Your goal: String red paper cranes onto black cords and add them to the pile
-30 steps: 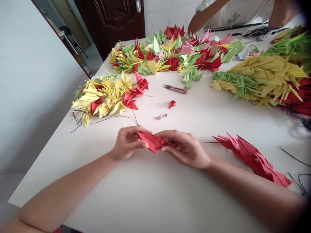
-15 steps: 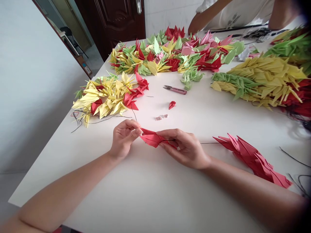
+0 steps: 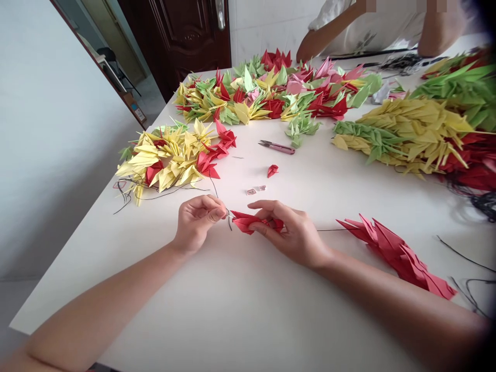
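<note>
Between the thumb and fingers of my left hand (image 3: 199, 219) is a thin, pale needle (image 3: 230, 216) with black thread (image 3: 229, 223) hanging by it. My right hand (image 3: 292, 230) grips red origami pieces (image 3: 245, 222), whose pointed ends face the left fingertips; the fingers partly cover them. From behind the right hand, a black line of thread (image 3: 329, 229) runs to a stacked strand of red origami (image 3: 403, 256) lying beside my right forearm. A small red paper piece (image 3: 273, 170) lies on the table beyond my hands.
Thread snips (image 3: 277, 146) and small printed paper scraps (image 3: 256, 190) lie ahead. A yellow-and-red origami bundle (image 3: 170, 157) is at left, a multicoloured row (image 3: 251, 95) at the back, a yellow-green pile (image 3: 418, 129) at right. Across the white table (image 3: 174, 315), a person's arm (image 3: 329, 31) rests.
My left fingers have come away from the red paper, leaving a small gap where the needle and thread show. The red pieces have shifted right, deeper into my right hand.
</note>
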The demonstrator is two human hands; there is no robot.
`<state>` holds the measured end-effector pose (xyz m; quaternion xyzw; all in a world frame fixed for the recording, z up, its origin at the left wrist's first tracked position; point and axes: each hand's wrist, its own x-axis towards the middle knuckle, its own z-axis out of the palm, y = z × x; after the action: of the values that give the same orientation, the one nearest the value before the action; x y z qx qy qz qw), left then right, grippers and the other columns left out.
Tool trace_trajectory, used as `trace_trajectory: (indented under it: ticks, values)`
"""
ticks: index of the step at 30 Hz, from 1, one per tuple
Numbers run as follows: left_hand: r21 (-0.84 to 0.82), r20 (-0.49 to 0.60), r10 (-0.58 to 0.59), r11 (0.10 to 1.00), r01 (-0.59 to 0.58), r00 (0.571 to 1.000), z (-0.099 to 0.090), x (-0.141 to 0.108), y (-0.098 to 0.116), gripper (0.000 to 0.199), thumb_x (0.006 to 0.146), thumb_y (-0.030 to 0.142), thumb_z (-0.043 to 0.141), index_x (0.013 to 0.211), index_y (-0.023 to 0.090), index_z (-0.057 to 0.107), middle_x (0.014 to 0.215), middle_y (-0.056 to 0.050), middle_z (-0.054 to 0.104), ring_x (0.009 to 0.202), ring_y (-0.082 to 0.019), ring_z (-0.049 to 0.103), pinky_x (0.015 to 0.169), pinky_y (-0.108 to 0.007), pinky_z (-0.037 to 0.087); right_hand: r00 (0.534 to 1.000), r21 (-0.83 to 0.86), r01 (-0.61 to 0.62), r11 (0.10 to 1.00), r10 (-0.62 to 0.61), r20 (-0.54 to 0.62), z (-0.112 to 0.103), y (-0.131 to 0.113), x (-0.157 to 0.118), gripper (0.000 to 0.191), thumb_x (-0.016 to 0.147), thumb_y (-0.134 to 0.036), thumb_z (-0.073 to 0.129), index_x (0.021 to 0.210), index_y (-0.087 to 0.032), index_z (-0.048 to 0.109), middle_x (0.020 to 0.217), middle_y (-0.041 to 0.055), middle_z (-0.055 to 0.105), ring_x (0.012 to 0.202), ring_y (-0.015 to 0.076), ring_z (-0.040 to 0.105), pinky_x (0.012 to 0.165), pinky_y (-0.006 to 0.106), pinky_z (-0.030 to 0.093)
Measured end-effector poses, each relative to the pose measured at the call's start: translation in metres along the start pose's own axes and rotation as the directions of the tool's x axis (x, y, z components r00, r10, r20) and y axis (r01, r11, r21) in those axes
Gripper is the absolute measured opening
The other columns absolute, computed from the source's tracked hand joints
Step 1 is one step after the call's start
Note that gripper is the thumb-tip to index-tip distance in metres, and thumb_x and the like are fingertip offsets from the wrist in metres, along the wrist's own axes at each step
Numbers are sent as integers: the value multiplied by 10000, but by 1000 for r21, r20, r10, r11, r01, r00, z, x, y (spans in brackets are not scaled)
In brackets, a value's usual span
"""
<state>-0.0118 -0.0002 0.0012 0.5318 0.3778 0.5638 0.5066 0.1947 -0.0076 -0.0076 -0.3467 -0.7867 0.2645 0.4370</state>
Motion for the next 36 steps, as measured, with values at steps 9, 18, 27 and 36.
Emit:
trace_trajectory:
  ticks: [9,18,27,36]
  values:
    - [-45,20,12,999,-11,1000,5,-3,3,343,744,319,778,609,161,506,697,-34,688,575,-101,570,555,-243,449,956,-166,-128,978,166,241,-23,-22,23,134,879,-190,573,959,-196,680,807,11,690,676,109,588,613,215,442]
    - [-149,-30,-119,982,113,992,18,-8,5,415,658,406,830,596,166,498,615,3,650,558,-94,577,524,-210,433,856,-191,-252,949,311,413,-43,-38,35,126,872,-259,545,817,-227,654,788,-25,688,637,102,539,613,229,377]
    - [-148,18,-147,978,148,989,9,-7,-2,226,613,307,869,732,188,718,662,-3,720,560,-98,623,533,-208,468,823,-22,-395,918,365,435,-32,-29,30,144,880,-309,525,914,-200,614,715,-18,664,569,100,536,577,243,402]
    - [-311,-239,-237,937,157,942,8,3,-4,285,546,325,897,667,193,675,641,47,678,599,-53,613,569,-149,476,998,-361,-22,932,39,40,-11,-6,11,376,840,-477,621,1093,-219,517,1050,67,710,999,245,620,893,416,256]
